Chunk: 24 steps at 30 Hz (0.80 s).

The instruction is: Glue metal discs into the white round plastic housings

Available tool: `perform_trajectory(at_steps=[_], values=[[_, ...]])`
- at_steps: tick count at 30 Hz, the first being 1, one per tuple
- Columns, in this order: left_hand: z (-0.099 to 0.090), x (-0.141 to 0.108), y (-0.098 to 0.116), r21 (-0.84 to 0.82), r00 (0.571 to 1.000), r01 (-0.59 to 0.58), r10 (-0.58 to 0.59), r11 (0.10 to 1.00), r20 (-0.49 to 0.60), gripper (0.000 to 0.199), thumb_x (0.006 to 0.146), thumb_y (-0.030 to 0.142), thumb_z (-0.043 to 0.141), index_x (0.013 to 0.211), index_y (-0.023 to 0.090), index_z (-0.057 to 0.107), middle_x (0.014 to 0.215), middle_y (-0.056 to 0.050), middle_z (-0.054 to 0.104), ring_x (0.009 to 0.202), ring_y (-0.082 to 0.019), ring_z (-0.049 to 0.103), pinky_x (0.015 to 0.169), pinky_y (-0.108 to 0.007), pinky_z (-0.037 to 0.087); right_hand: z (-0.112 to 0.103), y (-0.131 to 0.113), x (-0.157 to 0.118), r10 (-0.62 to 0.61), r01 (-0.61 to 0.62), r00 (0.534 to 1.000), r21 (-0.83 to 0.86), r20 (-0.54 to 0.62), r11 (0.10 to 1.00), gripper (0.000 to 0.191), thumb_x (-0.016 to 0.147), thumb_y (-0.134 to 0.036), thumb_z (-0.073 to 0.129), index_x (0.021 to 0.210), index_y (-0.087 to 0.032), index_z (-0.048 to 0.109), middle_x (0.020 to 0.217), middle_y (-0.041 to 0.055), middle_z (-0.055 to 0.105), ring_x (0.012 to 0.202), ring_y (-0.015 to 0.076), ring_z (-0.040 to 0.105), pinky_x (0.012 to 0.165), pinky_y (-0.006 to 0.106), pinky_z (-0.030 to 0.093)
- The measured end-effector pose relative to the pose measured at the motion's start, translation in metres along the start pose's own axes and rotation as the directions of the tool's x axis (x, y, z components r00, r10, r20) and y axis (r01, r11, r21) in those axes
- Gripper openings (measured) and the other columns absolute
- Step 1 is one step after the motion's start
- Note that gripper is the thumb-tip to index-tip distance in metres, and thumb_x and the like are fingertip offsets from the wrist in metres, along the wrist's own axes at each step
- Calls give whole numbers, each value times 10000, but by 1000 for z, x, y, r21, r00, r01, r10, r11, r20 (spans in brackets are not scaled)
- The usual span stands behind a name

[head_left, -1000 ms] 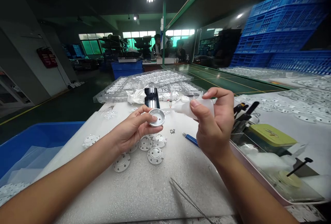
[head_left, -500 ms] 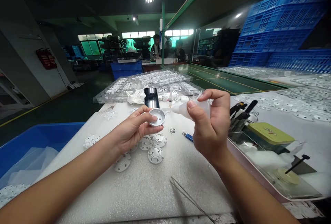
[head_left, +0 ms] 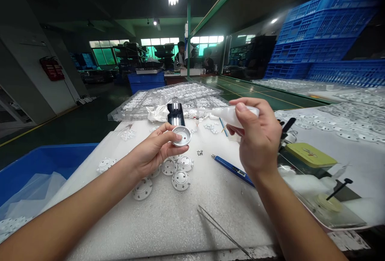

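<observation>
My left hand (head_left: 161,148) pinches a small round metal cup-shaped part (head_left: 184,137) by its rim, its hollow side facing me. To the right, my right hand (head_left: 258,140) is closed around a translucent white squeeze bottle (head_left: 233,115), whose narrow tip points left and stands apart from the part. Below my left hand, several silvery round flanged parts (head_left: 181,180) lie on the white foam sheet (head_left: 180,229). A small cluster of tiny metal pieces (head_left: 200,153) lies between the hands. Beneath my right hand is a blue pen-like tool (head_left: 230,166).
Tweezers (head_left: 221,229) lie near the front edge. A phone (head_left: 175,114) and trays of small parts (head_left: 192,89) are at the back. On the right stands a bin with a yellow-lidded box (head_left: 311,153); a blue crate (head_left: 75,152) is at left.
My right hand has drawn the squeeze bottle up and to the right, away from the round part, uncovering more of the blue tool. My left hand stays nearly still.
</observation>
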State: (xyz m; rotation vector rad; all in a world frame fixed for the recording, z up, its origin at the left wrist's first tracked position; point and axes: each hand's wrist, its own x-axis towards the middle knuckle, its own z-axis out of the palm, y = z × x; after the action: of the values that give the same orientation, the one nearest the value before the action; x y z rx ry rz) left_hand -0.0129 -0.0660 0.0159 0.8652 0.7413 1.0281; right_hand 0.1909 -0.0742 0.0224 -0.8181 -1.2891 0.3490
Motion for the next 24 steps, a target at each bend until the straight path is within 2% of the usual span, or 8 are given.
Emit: perform_trajectory(at_steps=[4,7,10,16,18,20,22,24], values=[[-1,1,-2,12,1000,-7,7,1000,0,291,755,4,680,857,186,478,840,-4,625,739,-103,677,713,-228,630,-23,0,-13,267,-268,961,13,68,963,313,845,-492,641,997,-245,524,724,6,640,734,195,640,664,314,508],[-1,1,-4,17,1000,-16,16,1000,1,282,763,-5,668,845,188,479,796,17,617,711,-84,665,754,-247,628,-38,8,-49,402,-387,902,-117,159,915,393,808,-492,688,1038,-243,491,970,68,695,958,241,676,808,366,551],[1,0,-6,27,1000,-8,8,1000,-3,286,752,-1,680,844,188,486,785,9,624,708,-98,669,722,-236,628,-41,23,-87,396,-351,899,-232,189,907,384,808,-484,677,1012,-249,451,1093,96,659,1106,250,635,930,392,522],[7,-4,-10,51,1000,14,-14,999,9,288,739,5,689,837,192,492,794,9,620,704,-106,671,698,-237,631,-34,27,-119,382,-312,904,-315,192,896,472,850,-483,609,1173,-223,382,1097,146,645,997,260,677,814,407,568],[9,-6,-11,65,1000,25,-26,998,6,281,749,1,679,832,193,492,786,20,610,693,-95,667,707,-242,634,-39,13,-118,329,-271,939,-371,102,888,584,841,-468,636,1295,-236,352,1129,126,632,1016,260,652,821,413,548],[11,-8,-11,78,999,35,-33,996,-21,274,756,-9,668,831,191,496,789,24,606,675,-84,662,705,-248,638,-51,-4,-115,173,-213,976,-441,-130,872,580,824,-455,673,1302,-258,411,1101,86,612,948,240,618,813,400,515],[13,-10,-12,98,998,45,-40,994,-54,270,759,-19,661,835,188,505,806,20,608,665,-80,661,693,-252,641,-69,-17,-112,-39,-219,906,-545,-422,809,544,802,-462,699,1262,-252,501,1053,74,554,829,217,544,816,403,469],[14,-11,-12,118,997,52,-44,992,-63,271,764,-25,656,846,189,511,811,21,607,669,-79,662,691,-255,642,-92,-20,-108,-157,-306,806,-629,-571,714,565,784,-493,705,1264,-240,548,1050,87,486,792,223,479,829,424,424]])
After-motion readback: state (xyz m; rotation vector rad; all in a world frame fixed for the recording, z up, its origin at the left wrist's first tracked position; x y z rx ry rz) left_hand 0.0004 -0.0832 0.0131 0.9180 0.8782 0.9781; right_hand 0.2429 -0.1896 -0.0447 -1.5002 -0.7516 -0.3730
